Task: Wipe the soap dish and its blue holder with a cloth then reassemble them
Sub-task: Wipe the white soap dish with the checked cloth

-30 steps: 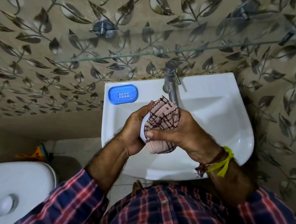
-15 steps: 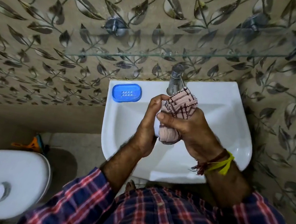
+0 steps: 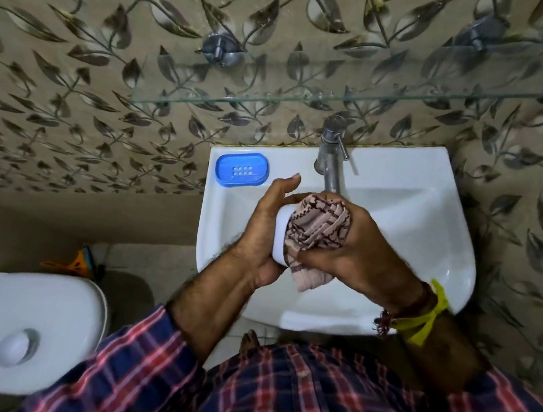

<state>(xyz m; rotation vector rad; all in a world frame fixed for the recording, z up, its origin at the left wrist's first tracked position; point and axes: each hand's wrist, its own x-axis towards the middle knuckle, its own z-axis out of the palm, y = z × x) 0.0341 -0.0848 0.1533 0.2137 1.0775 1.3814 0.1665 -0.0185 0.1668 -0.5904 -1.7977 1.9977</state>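
My left hand (image 3: 265, 226) grips a white soap dish (image 3: 281, 233) over the sink basin; only a strip of the dish shows between my hands. My right hand (image 3: 357, 248) presses a bunched pink cloth with dark stripes (image 3: 314, 234) against the dish. The blue holder (image 3: 242, 169), with small drain slots in its middle, lies on the sink's back left corner, apart from both hands.
A white wall-mounted sink (image 3: 432, 234) carries a chrome tap (image 3: 332, 155) just behind my hands. A glass shelf (image 3: 311, 102) juts from the leaf-patterned wall above. A white toilet cistern (image 3: 22, 328) stands at the lower left, with an orange item (image 3: 78, 263) on the floor beside it.
The cloth has shifted over the dish, from upright near the tap to lying across its side. Both hands stay together over the basin. The blue holder has not moved.
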